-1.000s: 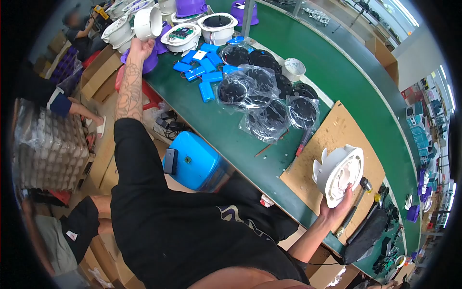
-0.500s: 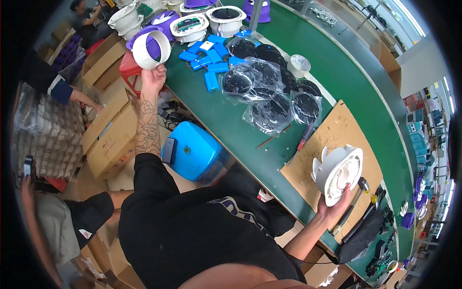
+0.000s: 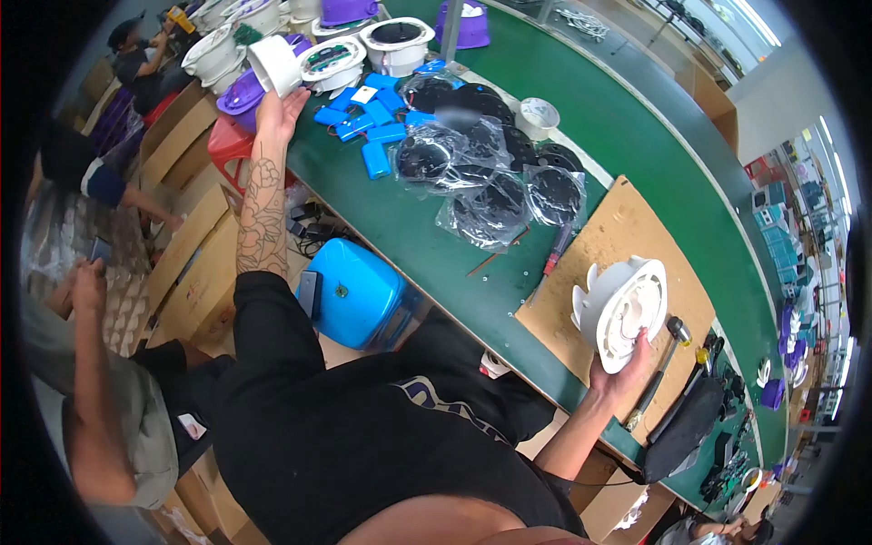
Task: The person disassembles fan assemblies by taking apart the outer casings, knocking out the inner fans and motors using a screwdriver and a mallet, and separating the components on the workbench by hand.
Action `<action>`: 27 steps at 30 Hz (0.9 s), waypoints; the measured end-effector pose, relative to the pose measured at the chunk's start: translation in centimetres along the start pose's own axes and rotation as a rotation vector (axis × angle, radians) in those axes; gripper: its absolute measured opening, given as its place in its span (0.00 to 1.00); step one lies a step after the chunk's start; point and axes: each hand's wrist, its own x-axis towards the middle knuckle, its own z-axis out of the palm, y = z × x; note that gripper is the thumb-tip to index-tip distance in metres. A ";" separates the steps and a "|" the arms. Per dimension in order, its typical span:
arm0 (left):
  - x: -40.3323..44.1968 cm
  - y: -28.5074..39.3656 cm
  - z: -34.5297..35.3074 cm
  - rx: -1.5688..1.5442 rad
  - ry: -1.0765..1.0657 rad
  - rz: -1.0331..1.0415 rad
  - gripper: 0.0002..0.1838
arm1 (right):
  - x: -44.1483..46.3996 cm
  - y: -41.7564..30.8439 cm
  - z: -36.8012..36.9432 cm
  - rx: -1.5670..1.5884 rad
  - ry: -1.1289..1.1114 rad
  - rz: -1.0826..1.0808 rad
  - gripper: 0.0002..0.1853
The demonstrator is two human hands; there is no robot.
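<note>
My right hand [image 3: 620, 372] is closed on the lower edge of a white round plastic housing [image 3: 625, 313], held tilted above a brown board. Its hollow inside faces right, and curved tabs stick out on its left. My left hand [image 3: 280, 116] reaches to the table's far left end, fingers stretched out against the lower edge of a white plastic ring [image 3: 274, 65]. The ring leans among purple housings [image 3: 240, 94] and a white housing with a green circuit board [image 3: 332, 62]. Whether the ring rests fully on them is hard to tell.
Blue battery packs [image 3: 375, 159] and bagged black discs [image 3: 490, 204] lie on the green table [image 3: 436, 250]. A screwdriver [image 3: 554, 259] and a hammer [image 3: 663, 368] lie by the brown board [image 3: 581, 300]. A blue-lidded bin [image 3: 350, 291] stands below; another person [image 3: 109, 427] is at left.
My left hand has moved farther out with the white ring, which has tilted over, and its fingers have straightened. My right hand still holds the white housing. The person at left has moved closer.
</note>
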 end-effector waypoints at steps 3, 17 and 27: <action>0.8 0.1 4.6 0.178 0.080 0.009 0.16 | 0.2 0.2 0.1 0.001 -0.006 0.017 0.27; 5.8 -5.8 9.3 0.916 0.552 0.242 0.31 | -0.3 -0.7 -2.4 0.000 0.027 0.009 0.25; 1.6 -7.5 8.3 0.393 0.110 0.112 0.25 | 0.4 -0.8 -3.8 -0.014 0.056 0.021 0.26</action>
